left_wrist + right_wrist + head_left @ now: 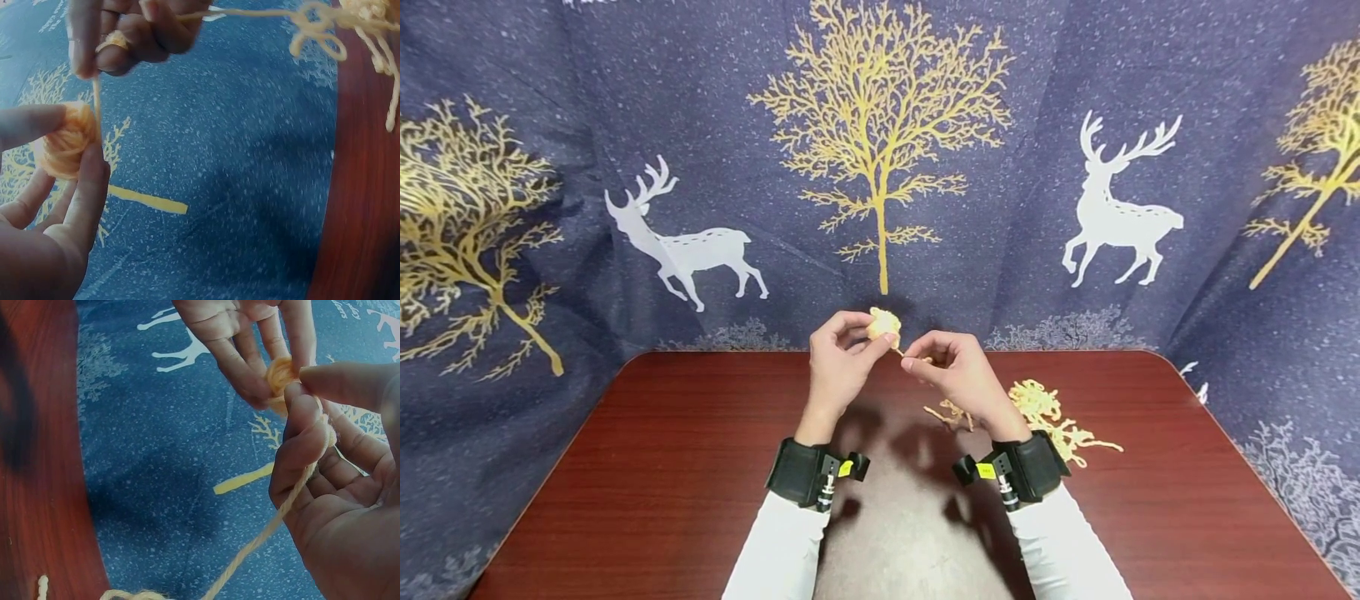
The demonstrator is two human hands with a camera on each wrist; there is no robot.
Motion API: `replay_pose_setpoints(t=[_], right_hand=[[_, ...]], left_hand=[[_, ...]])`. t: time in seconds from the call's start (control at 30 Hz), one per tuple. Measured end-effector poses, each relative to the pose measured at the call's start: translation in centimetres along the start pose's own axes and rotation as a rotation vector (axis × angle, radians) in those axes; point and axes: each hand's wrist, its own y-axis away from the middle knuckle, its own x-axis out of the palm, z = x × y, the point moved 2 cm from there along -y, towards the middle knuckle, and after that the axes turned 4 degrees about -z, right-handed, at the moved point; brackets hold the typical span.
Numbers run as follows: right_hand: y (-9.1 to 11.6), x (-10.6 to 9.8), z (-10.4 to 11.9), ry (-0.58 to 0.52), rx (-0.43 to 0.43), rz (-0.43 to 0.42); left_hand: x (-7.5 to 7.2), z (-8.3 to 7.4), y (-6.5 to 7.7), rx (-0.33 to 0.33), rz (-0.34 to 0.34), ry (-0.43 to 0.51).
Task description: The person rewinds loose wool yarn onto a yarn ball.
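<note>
Just below the centre of the head view, my left hand pinches a small, rounded ball of pale yellow, fuzzy yarn between thumb and fingers, up at the far edge of the reddish-brown, wood-grained table. To the right of it, my right hand grips the thin, pale yellow yarn strand, thumb against curled fingers; at the upper left of the left wrist view a short length runs straight between my two hands. From my right fingers the strand slants to the bottom of the right wrist view. At the centre right of the head view lies a loose, looping heap of pale yellow yarn, with a smaller, wispy yellow yarn tangle to its left. I judge the ball almost weightless, soft and springy, easily squashed, so I would hold it lightly by its sides, leaving the middle free. The strand looks limp and grippy rather than slippery; it is best pinched near the ball, without hard tugging, since the heap's loops could snag into knots.
</note>
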Motion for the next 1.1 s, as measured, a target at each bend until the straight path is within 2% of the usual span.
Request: replay_pose_setpoints(t=[0.17, 0.3, 0.4, 0.53, 0.67, 0.8, 0.9, 1.0, 1.1], right_hand=[[0.2, -0.2, 0.5, 0.005, -0.037, -0.008], [0.3, -0.4, 0.8, -0.037, -0.059, -0.018], [0.4, -0.6, 0.9, -0.061, -0.076, -0.042], [0.2, -1.1, 0.9, -0.074, -0.103, -0.084], [0.0, -1.6, 0.6, -0.09, -0.145, -0.119], [0.0, -1.9, 0.6, -0.119, -0.158, -0.137], [0.1, -2.0, 0.6, -0.136, -0.154, -0.135], [0.1, -2.1, 0.9, -0.136, -0.158, -0.13], [0.2, -2.3, 1.1, -0.126, -0.167, -0.133]], left_hand=[[0.2, 0.3, 0.3, 0.088, -0.015, -0.178], [0.4, 0.5, 0.5, 0.132, 0.03, -0.244], [0.6, 0.5, 0.6, 0.119, 0.119, -0.237], [0.7, 0.5, 0.6, 0.051, 0.252, -0.189], [0.8, 0.5, 0.5, 0.004, 0.342, -0.115], [0.8, 0.2, 0.6, -0.004, 0.425, -0.076], [0.8, 0.0, 0.7, 0.025, 0.482, -0.105], [0.8, -0.1, 0.8, 0.072, 0.523, -0.184], [0.8, -0.3, 0.9, 0.086, 0.572, -0.231]])
